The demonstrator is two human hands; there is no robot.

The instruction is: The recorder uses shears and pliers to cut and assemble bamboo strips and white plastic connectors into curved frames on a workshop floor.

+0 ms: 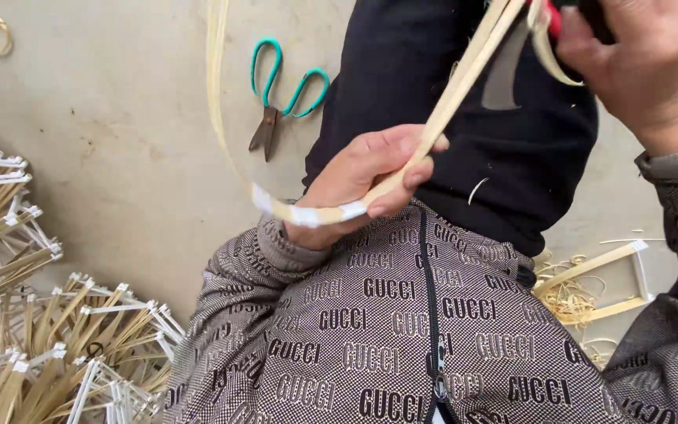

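Pinching pale flat bamboo strip (433, 129) w/ left hand (362, 184); strip runs diagonally up-right to right hand (645, 63), fist closed on red-handled blade (552, 20).

1. Single head-worn view, looking steeply down over the person's chest and lap.
2. Close range: hands, lap fill frame.
3. Concrete floor (119, 118) visible left and right.
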